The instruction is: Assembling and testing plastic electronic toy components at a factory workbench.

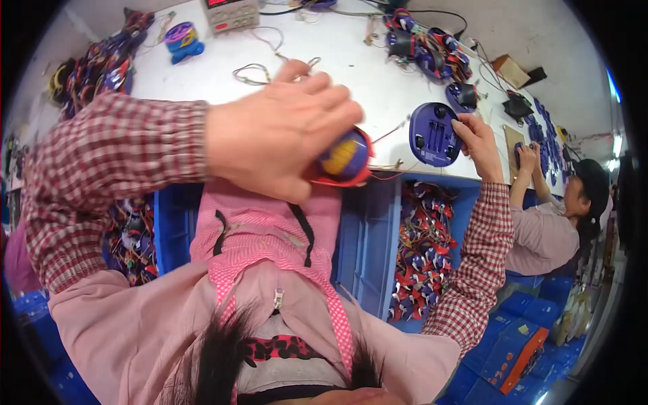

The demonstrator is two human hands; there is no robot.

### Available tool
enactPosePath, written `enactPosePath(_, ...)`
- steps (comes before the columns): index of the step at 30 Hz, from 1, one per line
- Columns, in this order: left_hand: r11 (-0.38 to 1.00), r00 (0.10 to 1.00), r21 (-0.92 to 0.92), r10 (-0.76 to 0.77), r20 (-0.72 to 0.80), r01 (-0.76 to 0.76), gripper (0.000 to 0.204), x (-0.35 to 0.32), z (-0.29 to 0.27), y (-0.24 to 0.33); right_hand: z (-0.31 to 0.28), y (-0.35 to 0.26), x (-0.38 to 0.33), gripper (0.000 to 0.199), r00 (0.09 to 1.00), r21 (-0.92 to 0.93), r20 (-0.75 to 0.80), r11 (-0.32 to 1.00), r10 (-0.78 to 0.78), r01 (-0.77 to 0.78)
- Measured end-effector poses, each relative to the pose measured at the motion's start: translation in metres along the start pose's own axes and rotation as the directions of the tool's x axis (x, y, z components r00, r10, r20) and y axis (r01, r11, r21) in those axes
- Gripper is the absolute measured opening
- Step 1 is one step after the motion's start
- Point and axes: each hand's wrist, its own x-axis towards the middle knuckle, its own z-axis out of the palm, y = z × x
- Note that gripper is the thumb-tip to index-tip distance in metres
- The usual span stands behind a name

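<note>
My left hand (283, 128) is at the table's front edge, its back toward me, with thumb and fingers around a rounded purple and red toy part (344, 158) with yellow markings. The palm side of that grip is hidden. To the right, my right hand (480, 143) pinches the edge of a purple oval plastic base (434, 135), which has a battery compartment and dark round spots. Thin wires (391, 132) run between the toy part and the base.
Wired purple parts (432, 54) lie piled at the back right, and more (101, 67) at the left. A power supply (231, 15) stands behind a blue and purple round piece (182, 42). Below, a blue bin (388, 250) holds red and purple parts. A co-worker (550, 223) works at right.
</note>
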Motion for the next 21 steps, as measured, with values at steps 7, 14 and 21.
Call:
enactPosePath(7, 0.917, 0.945, 0.310, -0.302, 0.126, 0.252, 0.067, -0.127, -0.004, -0.049, 0.121, -0.042, -0.016, 0.019, 0.970, 0.124, 0.239, 0.992, -0.048, 0.019)
enactPosePath(14, 0.745, 0.828, 0.515, -0.549, 0.112, 0.424, 0.068, -0.194, 0.030, -0.136, 0.238, -0.041, 0.019, 0.023, 0.967, 0.210, 0.240, 0.977, -0.087, 0.035)
enactPosePath(21, 0.756, 0.789, 0.481, -0.585, 0.190, 0.445, 0.071, -0.208, 0.053, -0.179, 0.272, -0.038, 0.038, 0.028, 0.974, 0.078, 0.096, 0.977, -0.203, 0.196)
